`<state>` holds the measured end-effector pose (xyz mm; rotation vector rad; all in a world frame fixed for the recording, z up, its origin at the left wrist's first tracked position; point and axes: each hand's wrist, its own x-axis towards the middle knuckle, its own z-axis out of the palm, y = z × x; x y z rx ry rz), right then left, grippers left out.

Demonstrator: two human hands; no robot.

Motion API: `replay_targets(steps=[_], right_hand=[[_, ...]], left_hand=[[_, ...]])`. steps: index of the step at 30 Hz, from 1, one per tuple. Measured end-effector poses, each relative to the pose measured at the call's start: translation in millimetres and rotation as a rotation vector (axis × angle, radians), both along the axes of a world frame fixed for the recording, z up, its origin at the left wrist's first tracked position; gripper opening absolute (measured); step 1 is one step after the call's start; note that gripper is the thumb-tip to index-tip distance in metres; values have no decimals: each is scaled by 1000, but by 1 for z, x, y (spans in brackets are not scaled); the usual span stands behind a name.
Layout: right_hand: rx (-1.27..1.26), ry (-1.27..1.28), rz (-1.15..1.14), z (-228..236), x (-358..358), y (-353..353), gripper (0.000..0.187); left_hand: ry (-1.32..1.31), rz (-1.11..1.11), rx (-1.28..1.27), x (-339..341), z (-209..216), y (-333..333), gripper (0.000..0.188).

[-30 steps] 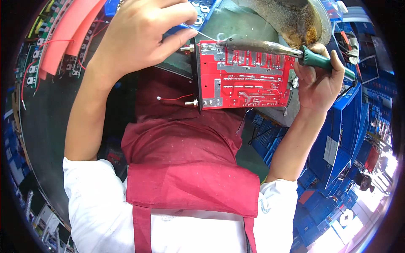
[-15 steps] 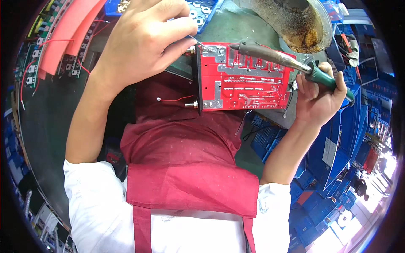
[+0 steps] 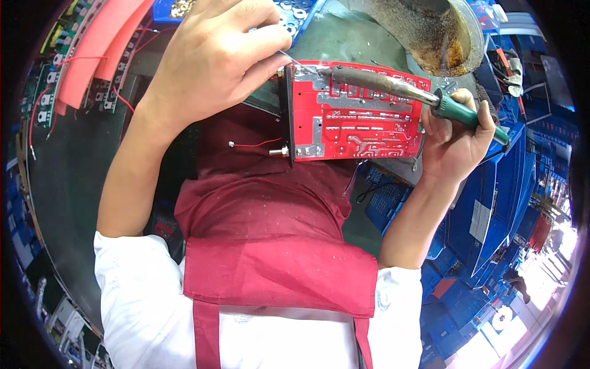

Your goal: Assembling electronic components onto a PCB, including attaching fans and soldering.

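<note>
A red circuit board [image 3: 369, 132] with silvery solder pads stands in front of me, a black panel [image 3: 286, 117] along its left edge. My right hand [image 3: 458, 138] is closed round the green handle of a soldering iron [image 3: 387, 83]. The iron's tip reaches the pad at the board's upper left. From the left, my left hand [image 3: 227, 61] pinches a thin strand of solder wire [image 3: 297, 63], its end meeting the iron's tip. A metal connector [image 3: 278, 151] sticks out of the panel, with a short red wire [image 3: 255, 144] beside it.
Blue trays with metal washers [image 3: 294, 15] lie behind my left hand. A sooty metal duct [image 3: 439, 37] hangs at the back right. Further circuit boards with pink sheets [image 3: 101, 52] between them stand at the far left. Blue bins [image 3: 485, 209] line the right side.
The soldering iron has moved left and slightly down, so its tip now meets the solder wire at the upper-left pad. My left hand has shifted slightly right.
</note>
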<state>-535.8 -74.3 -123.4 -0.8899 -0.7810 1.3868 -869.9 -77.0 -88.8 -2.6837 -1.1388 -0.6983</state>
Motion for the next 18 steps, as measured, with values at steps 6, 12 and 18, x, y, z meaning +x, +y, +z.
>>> replay_targets(steps=[6,12,18], right_hand=[[-10,-44,5,3,0,7,49],[-34,-104,-19,6,1,9,49],[-41,-65,-6,5,0,12,50]], left_hand=[[-9,4,1,-1,-3,1,19],[2,0,19,3,0,0,19],[19,-1,40,3,0,2,19]])
